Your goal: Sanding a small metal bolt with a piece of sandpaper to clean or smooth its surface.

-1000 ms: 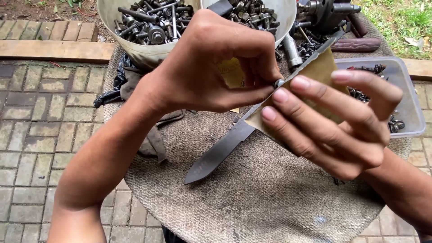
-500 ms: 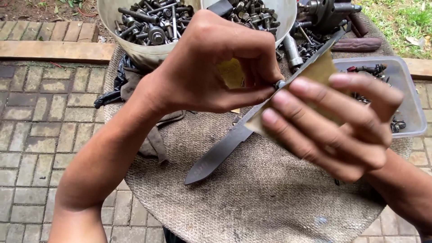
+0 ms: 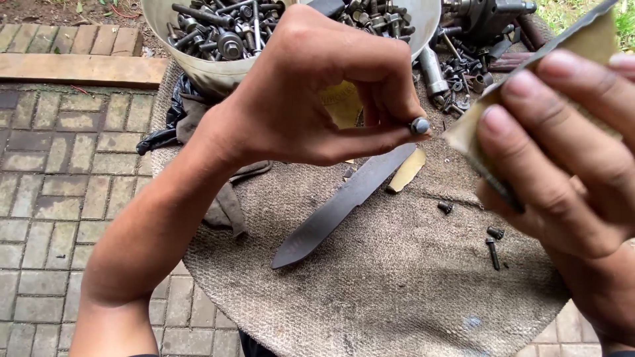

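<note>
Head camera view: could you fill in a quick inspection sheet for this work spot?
Surface: coarse burlap cloth over a round stand.
Job's things: left hand pinches a small bolt; right hand holds a tan sandpaper piece; dark knife blade lies on the cloth.
Clutter: loose screws, pale bucket of bolts, dark rag.
Hands: both bare.
Cables: nothing seen.
Surroundings: brick paving, grass.

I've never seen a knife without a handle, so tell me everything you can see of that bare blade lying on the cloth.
The dull grey metal knife blade looks unpolished and has no handle. It lies flat on the coarse brown burlap cloth, slanting with its pointed tip toward the lower left. Its upper end passes beneath the left hand, beside a tan paper scrap. Neither hand seems to touch it.
</note>
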